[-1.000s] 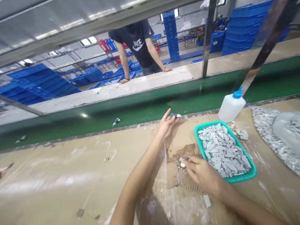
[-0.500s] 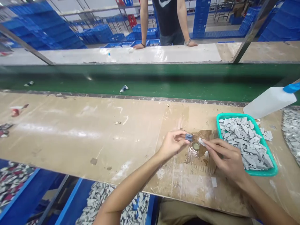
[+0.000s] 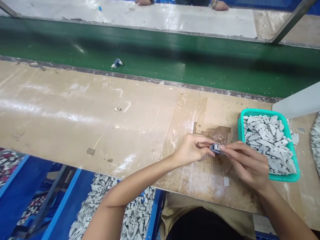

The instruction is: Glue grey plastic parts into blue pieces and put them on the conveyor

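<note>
My left hand (image 3: 193, 149) pinches a small dark blue-grey plastic part (image 3: 214, 148) between thumb and fingers. From the other side, the closed fingertips of my right hand (image 3: 246, 161) press a light grey plastic piece (image 3: 220, 147) against the blue part. Most of that grey piece is covered by my fingers. Both hands are just above a wet brown cardboard patch (image 3: 220, 134) on the worktable. Beside my right hand stands a turquoise basket (image 3: 295, 163) heaped with light grey plastic pieces (image 3: 272, 138).
A white bottle (image 3: 297, 100) stands behind the basket. The green conveyor belt (image 3: 160, 63) runs across beyond the table, carrying a small blue-and-white part (image 3: 117, 63). Blue bins (image 3: 62, 206) of grey pieces are below at left. A person's hands (image 3: 220, 5) rest on the far ledge.
My right hand has brought the grey piece onto the blue part; before, they were apart. The view has tilted down, and my hands now hide the small round dish on the cardboard.
</note>
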### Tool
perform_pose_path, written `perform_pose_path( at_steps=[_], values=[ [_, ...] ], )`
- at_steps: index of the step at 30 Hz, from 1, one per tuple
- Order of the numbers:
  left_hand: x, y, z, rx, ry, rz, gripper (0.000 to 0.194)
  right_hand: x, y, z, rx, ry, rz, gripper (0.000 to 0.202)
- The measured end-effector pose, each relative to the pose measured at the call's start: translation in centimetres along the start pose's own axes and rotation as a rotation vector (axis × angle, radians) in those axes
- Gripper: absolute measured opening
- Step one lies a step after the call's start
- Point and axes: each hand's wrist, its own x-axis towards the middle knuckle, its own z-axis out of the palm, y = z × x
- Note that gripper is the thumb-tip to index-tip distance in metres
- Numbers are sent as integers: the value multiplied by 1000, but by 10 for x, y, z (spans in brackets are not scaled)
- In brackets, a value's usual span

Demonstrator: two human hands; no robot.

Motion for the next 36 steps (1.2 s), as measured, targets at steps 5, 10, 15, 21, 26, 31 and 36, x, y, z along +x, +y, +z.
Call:
perform_pose_path(
  at_steps=[5,10,15,21,26,31,36],
  values=[
    [-3,-4,3,80,70,93,14,-2,0,1,-47,-69,-9,68],
    [-7,-6,8,90,119,100,13,-4,-1,3,-72,-100,30,61],
    [-10,-5,9,118,162,121,17,-4,-8,11,-73,-97,67,61],
    [-7,-2,0,252,128,93,22,2,-13,24,-108,-1,114,55],
    [3,4,-12,-130,-18,-39,30,6,-14,12,-140,87,245,49],
    [11,4,-27,-424,139,-239,23,7,-7,-13,-263,318,303,52],
    [34,6,-36,-269,195,-213,24,7,9,-36,-450,521,314,45]
  ],
)
